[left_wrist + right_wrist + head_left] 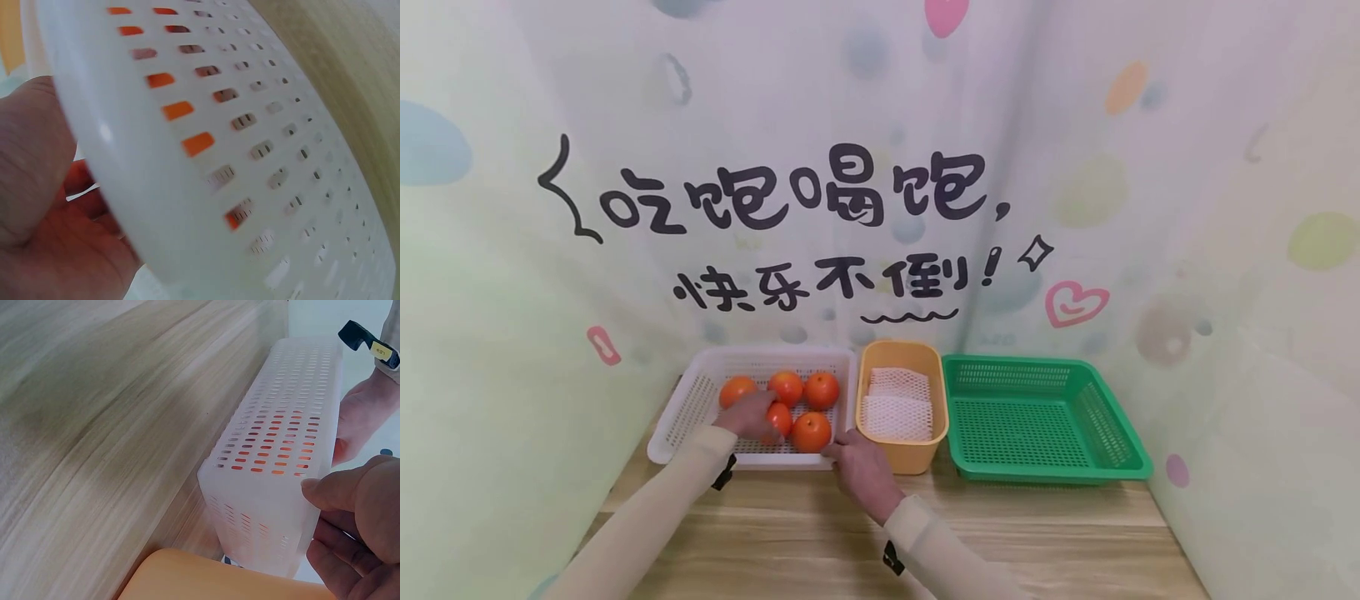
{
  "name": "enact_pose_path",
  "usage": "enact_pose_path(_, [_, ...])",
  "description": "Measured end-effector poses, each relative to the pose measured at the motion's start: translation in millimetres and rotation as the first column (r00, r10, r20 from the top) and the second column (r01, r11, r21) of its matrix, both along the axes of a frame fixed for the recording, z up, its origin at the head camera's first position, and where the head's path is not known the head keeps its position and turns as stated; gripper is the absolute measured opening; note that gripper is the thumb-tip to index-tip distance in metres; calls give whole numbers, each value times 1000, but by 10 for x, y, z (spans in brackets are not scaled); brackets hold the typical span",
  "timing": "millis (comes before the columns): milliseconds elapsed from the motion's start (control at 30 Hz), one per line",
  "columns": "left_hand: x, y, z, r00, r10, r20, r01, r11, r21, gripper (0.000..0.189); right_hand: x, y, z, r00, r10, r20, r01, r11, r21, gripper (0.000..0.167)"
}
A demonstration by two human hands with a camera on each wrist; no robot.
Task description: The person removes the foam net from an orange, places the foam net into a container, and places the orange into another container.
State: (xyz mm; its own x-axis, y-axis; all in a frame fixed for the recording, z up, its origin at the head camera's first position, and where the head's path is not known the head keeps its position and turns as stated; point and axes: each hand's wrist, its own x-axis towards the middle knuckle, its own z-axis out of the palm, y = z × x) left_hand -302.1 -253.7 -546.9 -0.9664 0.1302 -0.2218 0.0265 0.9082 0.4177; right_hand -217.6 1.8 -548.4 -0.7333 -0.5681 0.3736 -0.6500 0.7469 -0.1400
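Observation:
Several round, glossy orange-red fruits (812, 432) lie in a white perforated plastic basket (677, 417). My left hand (750, 415) reaches over the basket's front rim, thumb and fingers around the left side of the front middle fruit (781, 419). In the left wrist view, the basket wall (206, 181) partly hides that hand (56, 200). My right hand (862, 468) grips the basket's front right corner. In the right wrist view, its thumb (334, 490) presses the outside of the rim while the other fingers curl behind it.
Right beside the white basket stands a yellow-orange bin (902, 457) holding white foam fruit nets (897, 417). Further right is a green perforated basket (1022, 429). All rest on a wooden table (790, 517), with printed curtains (880, 100) behind and at both sides.

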Motion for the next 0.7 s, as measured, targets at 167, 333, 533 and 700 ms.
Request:
enact_pose_path(167, [4, 33, -16, 1000, 7, 9, -7, 1000, 2, 75, 10, -2, 8, 1000, -9, -22, 9, 1000, 2, 26])
enact_pose_path(333, [16, 25, -1, 1000, 14, 13, -14, 1000, 23, 80, 19, -13, 2, 999, -15, -50, 15, 1000, -9, 24])
enact_pose_path(533, [28, -36, 12, 1000, 22, 13, -23, 996, 88, 80, 21, -12, -28, 998, -9, -63, 7, 999, -31, 23])
enact_pose_path(700, [54, -75, 63, 1000, -2, -20, 5, 992, 128, 71, 10, -1, -53, 998, 1, -60, -4, 999, -50, 23])
